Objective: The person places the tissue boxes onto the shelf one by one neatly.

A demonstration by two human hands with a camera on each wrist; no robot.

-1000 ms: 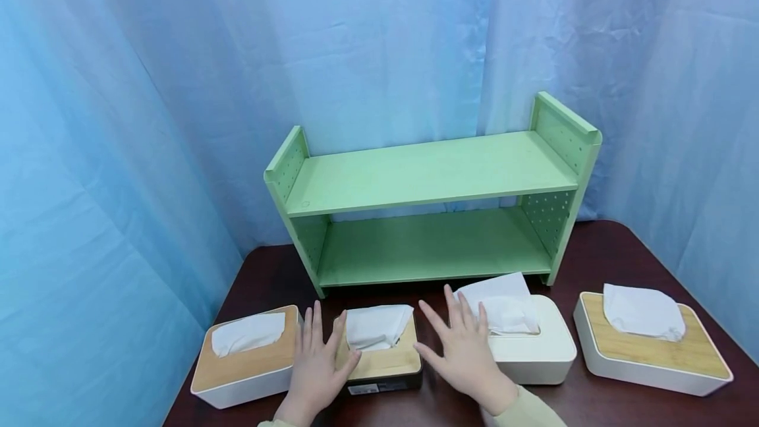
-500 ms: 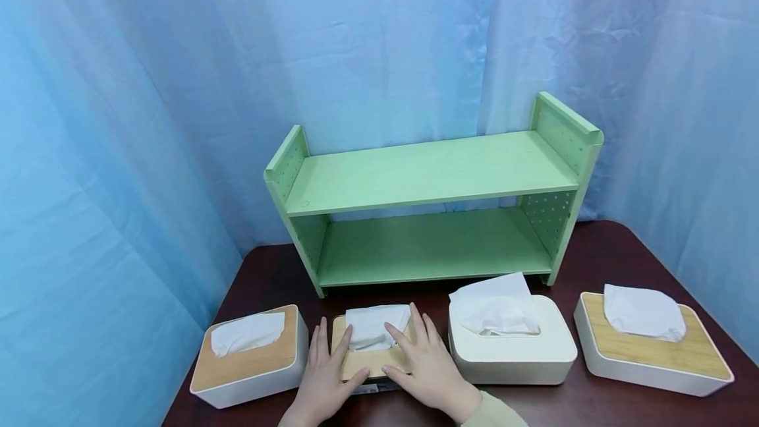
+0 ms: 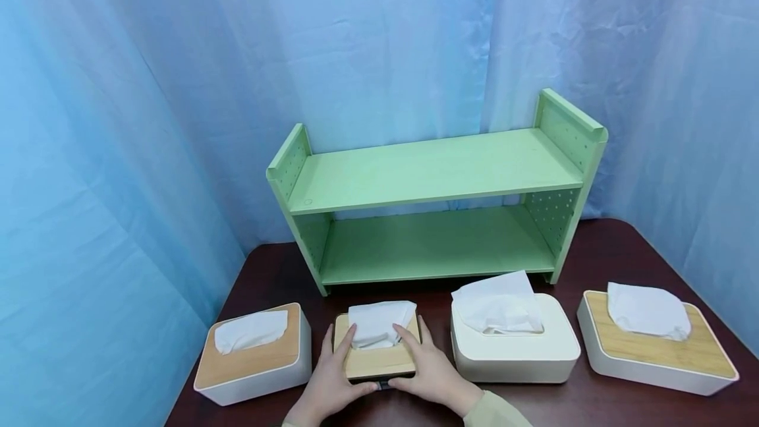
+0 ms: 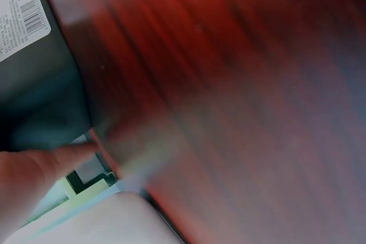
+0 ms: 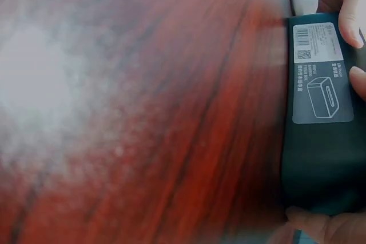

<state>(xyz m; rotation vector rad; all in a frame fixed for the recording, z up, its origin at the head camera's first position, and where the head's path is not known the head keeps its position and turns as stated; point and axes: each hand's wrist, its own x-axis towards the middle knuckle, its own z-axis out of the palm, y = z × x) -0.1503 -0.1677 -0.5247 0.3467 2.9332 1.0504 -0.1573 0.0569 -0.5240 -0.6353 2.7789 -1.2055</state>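
A small black tissue box (image 3: 367,369) with a pale wooden lid and a white tissue sits between my hands in the head view. My left hand (image 3: 329,381) grips its left side, thumb along the front and fingers spread towards the lid and side. Opposite, my right hand (image 3: 435,374) holds the right side in the same way, a fingertip near the tissue. The right wrist view shows the labelled dark wall of the tissue box (image 5: 317,152), with fingers at both ends and thumbs on its front. In the left wrist view a finger (image 4: 63,158) touches the box's corner.
Left stands a white tissue box (image 3: 249,364) with an orange-brown wooden lid. To the right are an all-white tissue box (image 3: 516,354) and another wooden-lidded tissue box (image 3: 658,358). A green two-tier shelf (image 3: 439,170) stands behind on the dark table (image 3: 279,269).
My right hand has moved left from beside the all-white box to the black tissue box. Both hands have closed in from above onto its sides, thumbs coming down to the front.
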